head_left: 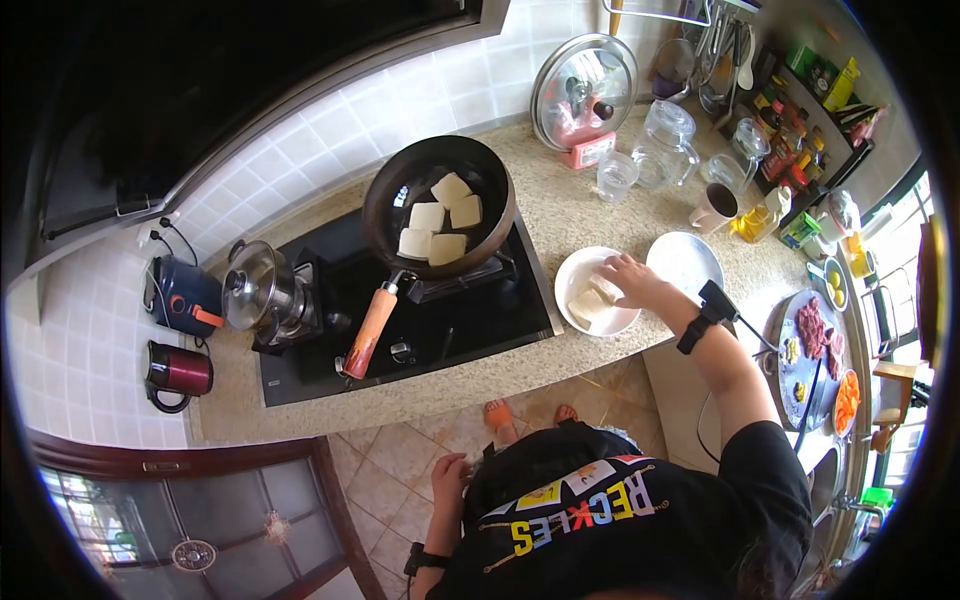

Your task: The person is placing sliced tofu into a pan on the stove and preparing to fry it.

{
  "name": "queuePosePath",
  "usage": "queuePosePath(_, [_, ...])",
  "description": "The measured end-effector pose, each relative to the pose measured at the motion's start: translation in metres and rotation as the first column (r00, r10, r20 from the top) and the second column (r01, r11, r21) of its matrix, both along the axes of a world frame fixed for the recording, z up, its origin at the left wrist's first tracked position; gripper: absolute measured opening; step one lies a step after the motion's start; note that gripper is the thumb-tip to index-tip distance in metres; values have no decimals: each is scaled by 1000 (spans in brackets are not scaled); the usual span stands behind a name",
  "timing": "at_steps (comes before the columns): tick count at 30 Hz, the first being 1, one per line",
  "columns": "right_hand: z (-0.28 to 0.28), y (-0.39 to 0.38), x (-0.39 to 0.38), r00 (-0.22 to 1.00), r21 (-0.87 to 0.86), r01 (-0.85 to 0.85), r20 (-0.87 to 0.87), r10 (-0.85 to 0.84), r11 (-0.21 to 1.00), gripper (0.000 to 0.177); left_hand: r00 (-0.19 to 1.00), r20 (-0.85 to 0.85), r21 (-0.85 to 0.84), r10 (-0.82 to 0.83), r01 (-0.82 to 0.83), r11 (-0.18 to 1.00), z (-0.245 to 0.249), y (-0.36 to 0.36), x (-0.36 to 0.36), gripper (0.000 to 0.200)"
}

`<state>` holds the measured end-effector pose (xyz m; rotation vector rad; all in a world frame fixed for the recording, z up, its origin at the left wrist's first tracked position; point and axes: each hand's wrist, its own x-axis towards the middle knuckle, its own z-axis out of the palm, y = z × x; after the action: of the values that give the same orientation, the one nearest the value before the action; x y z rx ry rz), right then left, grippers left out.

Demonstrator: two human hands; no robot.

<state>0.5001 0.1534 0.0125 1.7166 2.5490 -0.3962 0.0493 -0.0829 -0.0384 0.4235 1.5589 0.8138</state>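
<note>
My right hand [632, 282] reaches over a white bowl [566, 272] on the counter, its fingers apart and bent down at pale tofu slices [592, 303]. Whether the fingertips grip a slice does not show clearly. My left hand [451, 476] hangs low beside my body with loosely curled fingers and nothing visible in it. On the stove, a dark frying pan [385, 235] with a wooden handle [371, 332] holds several square tofu slices [427, 217] lying flat.
A white plate [686, 262] stands right of the bowl. Behind are a cup [713, 208], glass pitchers [665, 145] and a pan lid [585, 90]. A steel pot [262, 290] occupies the left burner. Farther right, a round tray [812, 378] carries sliced meat.
</note>
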Motion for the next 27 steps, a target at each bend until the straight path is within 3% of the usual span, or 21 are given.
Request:
queuePosePath(3, [15,-2,-13,993,-42,24,116,-19,999,78,1000,1,-7,-5,5,1000,1,5,0,16])
queuePosePath(7, [2,4,-13,996,-25,29,83,-27,999,78,998,23,71,55,-56,996,13,27,-15,17])
queuePosePath(9, [0,3,-12,997,-20,56,52,-55,998,74,977,207,292,-40,-23,956,13,51,-51,31])
queuePosePath(11, [-8,5,-6,999,-13,46,23,-45,999,74,939,344,377,31,-168,911,54,81,-59,49])
queuePosePath(14, [-7,2,-10,999,4,38,23,-38,999,74,877,477,422,-52,-177,889,120,131,-63,59])
queuePosePath(16, [0,2,-14,998,21,35,56,-36,999,73,747,651,379,-133,-169,910,141,158,-63,65])
queuePosePath(17, [2,1,-16,996,18,35,81,-36,999,74,746,652,381,-135,-168,909,145,170,-65,65])
queuePosePath(19, [7,2,-20,993,21,36,110,-39,999,75,633,745,346,-210,-97,933,148,189,-68,67])
queuePosePath(20, [9,2,-21,992,20,45,114,-47,999,74,631,746,349,-214,-95,932,142,198,-74,67])
queuePosePath(22, [9,6,-23,991,21,54,121,-56,998,72,466,796,420,-386,33,907,136,214,-78,76])
queuePosePath(23, [4,8,-21,989,21,55,136,-58,998,69,589,730,386,-346,63,921,136,217,-81,76])
queuePosePath(24, [7,10,-23,986,23,56,153,-59,998,66,587,732,387,-347,62,920,135,223,-83,76])
queuePosePath(26, [17,12,-23,987,17,21,156,-23,1000,63,419,788,401,-450,205,893,134,237,-86,77])
queuePosePath(27, [22,11,-25,988,6,-14,155,13,1000,59,498,749,362,-438,247,899,147,238,-77,75])
